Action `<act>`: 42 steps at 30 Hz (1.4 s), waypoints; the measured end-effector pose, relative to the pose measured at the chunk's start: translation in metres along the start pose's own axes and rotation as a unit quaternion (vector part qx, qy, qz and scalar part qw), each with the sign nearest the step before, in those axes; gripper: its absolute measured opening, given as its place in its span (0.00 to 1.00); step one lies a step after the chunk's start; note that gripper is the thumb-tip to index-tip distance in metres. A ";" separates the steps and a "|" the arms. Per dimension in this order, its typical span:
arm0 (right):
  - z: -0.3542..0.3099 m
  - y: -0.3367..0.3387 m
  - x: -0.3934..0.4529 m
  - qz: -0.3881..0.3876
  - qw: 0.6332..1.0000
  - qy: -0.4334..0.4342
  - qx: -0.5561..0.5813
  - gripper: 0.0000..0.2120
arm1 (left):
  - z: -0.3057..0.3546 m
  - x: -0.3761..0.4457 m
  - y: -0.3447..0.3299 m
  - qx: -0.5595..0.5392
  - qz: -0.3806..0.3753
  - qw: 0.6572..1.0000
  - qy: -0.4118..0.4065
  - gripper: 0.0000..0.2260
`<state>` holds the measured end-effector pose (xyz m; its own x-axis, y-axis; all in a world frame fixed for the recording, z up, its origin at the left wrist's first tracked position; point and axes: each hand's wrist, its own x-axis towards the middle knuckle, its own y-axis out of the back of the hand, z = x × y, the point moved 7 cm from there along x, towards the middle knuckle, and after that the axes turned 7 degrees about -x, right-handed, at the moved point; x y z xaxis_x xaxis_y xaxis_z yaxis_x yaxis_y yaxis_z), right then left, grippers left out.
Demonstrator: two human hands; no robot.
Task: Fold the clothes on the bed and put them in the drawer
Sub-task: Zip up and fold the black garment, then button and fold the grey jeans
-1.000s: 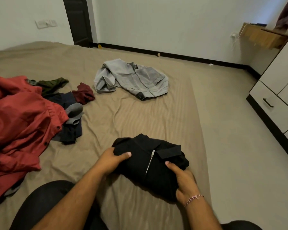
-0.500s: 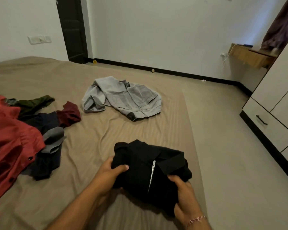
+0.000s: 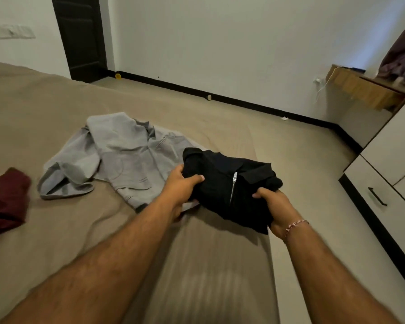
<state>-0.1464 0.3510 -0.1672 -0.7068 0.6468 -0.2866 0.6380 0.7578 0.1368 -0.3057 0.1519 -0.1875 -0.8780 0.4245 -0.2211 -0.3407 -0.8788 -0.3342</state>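
Two hands on one garment: I'm seeing the left hand (image 3: 181, 187) gripping the left edge of the folded black jacket (image 3: 229, 183), thumb lying over the top, fingers tucked under and hidden. The right hand (image 3: 275, 206) is clutching the near right corner, thumb on top, a thread bracelet (image 3: 296, 225) sitting on that wrist. The jacket's silver zipper (image 3: 233, 187) is facing up. The bundle is sitting near the right edge of the bed (image 3: 80, 230); whether it's resting on the sheet or lifted just off it, I can't tell. It's overlapping the right side of the grey jacket (image 3: 117, 157), which is lying spread out on the bed, unfolded. A maroon garment (image 3: 7, 199) is lying at the far left, well apart from both. At the right, the white cabinet's drawer (image 3: 384, 204) is showing its dark handle (image 3: 377, 196), front closed.
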 end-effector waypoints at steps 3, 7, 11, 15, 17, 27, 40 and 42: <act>-0.024 -0.006 0.059 0.002 1.000 0.012 -0.008 0.16 | 0.013 0.054 -0.010 0.008 0.012 1.000 -0.012 0.15; -0.057 -0.020 0.161 -0.006 0.999 0.036 -0.003 0.17 | 0.028 0.139 -0.029 -0.002 0.042 0.999 -0.032 0.15; -0.096 -0.021 0.247 0.042 0.993 0.105 -0.032 0.22 | 0.047 0.216 -0.045 0.003 0.060 0.995 -0.085 0.17; -0.097 -0.023 0.300 0.216 0.914 0.187 -0.287 0.37 | 0.026 0.307 -0.058 0.062 0.069 0.993 -0.077 0.23; -0.061 -0.061 0.307 0.154 0.840 0.265 -0.448 0.39 | -0.005 0.334 -0.049 0.089 0.068 0.991 -0.068 0.18; 0.039 -0.105 0.335 0.186 0.692 0.303 -0.628 0.36 | -0.049 0.360 -0.016 0.199 0.098 0.961 -0.164 0.41; 0.064 -0.210 0.200 -0.080 0.711 0.514 -0.474 0.21 | -0.068 0.200 0.031 0.476 0.166 0.829 -0.242 0.18; 0.072 -0.210 0.174 -0.073 0.739 0.489 -0.458 0.21 | -0.062 0.174 0.038 0.451 0.139 0.845 -0.250 0.13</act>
<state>-0.3815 0.2979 -0.3136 -0.9164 -0.0331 0.3989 0.3751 0.2767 0.8847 -0.4506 0.2057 -0.2959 -0.9216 0.2267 0.3150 -0.0166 -0.8339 0.5517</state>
